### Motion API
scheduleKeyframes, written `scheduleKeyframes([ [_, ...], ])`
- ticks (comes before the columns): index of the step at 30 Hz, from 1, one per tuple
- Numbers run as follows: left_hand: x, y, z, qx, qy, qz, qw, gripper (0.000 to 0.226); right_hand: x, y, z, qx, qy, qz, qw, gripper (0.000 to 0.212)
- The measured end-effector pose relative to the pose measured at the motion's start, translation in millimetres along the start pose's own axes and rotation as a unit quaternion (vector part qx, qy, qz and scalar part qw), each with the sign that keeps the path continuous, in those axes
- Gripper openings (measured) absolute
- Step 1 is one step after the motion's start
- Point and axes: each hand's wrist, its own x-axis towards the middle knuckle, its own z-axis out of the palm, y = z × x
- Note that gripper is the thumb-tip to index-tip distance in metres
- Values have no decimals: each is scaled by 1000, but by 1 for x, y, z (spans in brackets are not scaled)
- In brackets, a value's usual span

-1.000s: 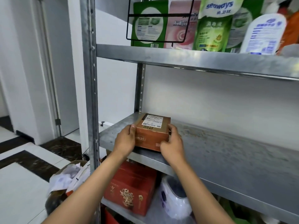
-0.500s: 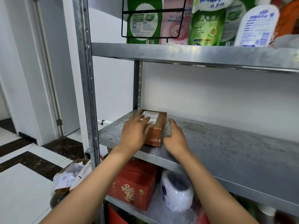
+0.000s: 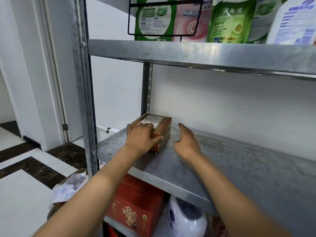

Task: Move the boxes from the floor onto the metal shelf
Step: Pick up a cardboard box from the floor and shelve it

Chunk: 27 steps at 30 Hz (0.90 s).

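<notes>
Box (image 3: 154, 129): small, brown cardboard, white printed label on top; lies flat on the metal shelf (image 3: 196, 165), at the far left corner, close to the rear upright post (image 3: 146, 88) and the white wall (image 3: 222, 103).

Left hand (image 3: 142, 138): rests palm-down on the near top of the box, fingers straight and spread, covering part of the label; thumb lies along the near right edge. No curl round the box.

Right hand (image 3: 185, 142): just right of the box, apart from it, hovering over or resting lightly on the shelf surface, cannot tell which; fingers loosely bent, holds nothing. Hands apart, box corner between them.

Shelf surface: dull grey metal, speckled and scuffed, stretching away to the right of the right hand.

Above both hands: upper shelf (image 3: 205, 52) carrying green refill pouches (image 3: 230, 23), a pink pouch (image 3: 189, 19) and a white bottle (image 3: 294, 21); black wire frame (image 3: 162, 34) hanging in front of the leftmost pouches.

Below the forearms: lower shelf level with a red printed carton (image 3: 135, 204) and, to its right, a white appliance (image 3: 186, 218) with a dark top.

Left of the left arm: front upright post (image 3: 85, 100); beyond it, an open carton stuffed with crumpled paper (image 3: 68, 187) on a floor (image 3: 25, 194) of white tiles with dark marble strips; white door frame (image 3: 51, 74) further off.
</notes>
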Motion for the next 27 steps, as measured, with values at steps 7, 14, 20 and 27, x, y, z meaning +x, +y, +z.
scheduleKeyframes([
  [7, 52, -25, 32, -25, -9, -5, 1000, 47, 45, 12, 8, -33, -17, -1, 999, 73],
  [14, 82, -33, 47, -12, -9, -7, 1000, 45, 86, 12, 13, -98, -12, -9, 995, 75],
  [20, 98, -43, 60, -19, -2, -4, 1000, 43, 100, 8, 33, -112, -44, -28, 992, 74],
  [27, 120, -53, 70, -20, -12, 6, 1000, 41, 113, 16, 34, -116, -36, -26, 992, 70],
])
